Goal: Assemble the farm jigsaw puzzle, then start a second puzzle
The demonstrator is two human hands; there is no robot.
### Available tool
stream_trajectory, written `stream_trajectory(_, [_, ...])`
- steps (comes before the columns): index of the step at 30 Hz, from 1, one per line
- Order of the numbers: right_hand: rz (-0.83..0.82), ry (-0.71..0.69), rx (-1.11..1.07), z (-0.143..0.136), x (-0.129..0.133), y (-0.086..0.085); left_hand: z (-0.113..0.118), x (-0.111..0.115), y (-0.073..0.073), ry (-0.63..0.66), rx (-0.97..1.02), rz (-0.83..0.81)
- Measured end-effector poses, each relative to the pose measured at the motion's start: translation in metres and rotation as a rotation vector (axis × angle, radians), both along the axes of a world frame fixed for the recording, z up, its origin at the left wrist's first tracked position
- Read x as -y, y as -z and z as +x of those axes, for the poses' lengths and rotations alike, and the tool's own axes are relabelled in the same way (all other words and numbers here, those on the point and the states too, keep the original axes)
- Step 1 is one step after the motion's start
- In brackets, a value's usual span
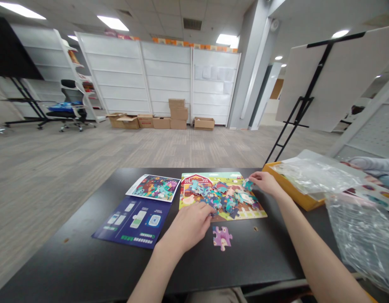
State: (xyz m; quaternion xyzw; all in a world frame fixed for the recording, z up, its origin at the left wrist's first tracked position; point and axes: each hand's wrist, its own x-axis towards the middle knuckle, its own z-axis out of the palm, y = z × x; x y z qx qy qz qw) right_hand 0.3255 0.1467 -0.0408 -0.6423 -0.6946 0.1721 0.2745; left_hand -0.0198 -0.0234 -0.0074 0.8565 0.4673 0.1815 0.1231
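Observation:
A heap of loose jigsaw puzzle pieces (230, 203), mostly teal and dark blue, lies on a colourful farm-scene board (259, 213). At the board's right edge, my right hand (266, 183) pinches a teal puzzle piece (247, 184) between thumb and fingertips. My left hand (191, 224) reaches over the near edge of the board, its fingers curled together on a dark puzzle piece (215, 212) that they partly cover. Just in front of the board, a pink-purple puzzle piece (222, 238) rests alone on the black table (194, 275).
Left of the board lie a dark blue leaflet (131, 223) and a colourful picture sheet (154, 187). At the right are a yellow box (303, 201) and crumpled clear plastic bags (364, 235). Cardboard boxes (178, 113) stand by the far shelves; a whiteboard on a stand (336, 84) is at right.

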Motion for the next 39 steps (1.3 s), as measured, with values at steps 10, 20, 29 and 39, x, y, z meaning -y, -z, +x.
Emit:
stream_trajectory(10, [-0.107,-0.033,0.194,0.04,0.0,-0.011,-0.015,0.006,-0.006,-0.057,-0.047,0.014])
stream_trajectory(20, [-0.228,0.003,0.417,0.037,0.012,-0.02,-0.012,-0.001,-0.003,-0.069,-0.074,0.007])
stream_trajectory(29, [-0.361,-0.421,0.188,-0.019,0.04,-0.04,-0.016,0.0,-0.003,-0.078,-0.087,0.001])
stream_trajectory(39, [-0.344,-0.429,0.07,-0.022,0.036,-0.032,-0.019,-0.003,0.001,-0.087,-0.112,0.036])
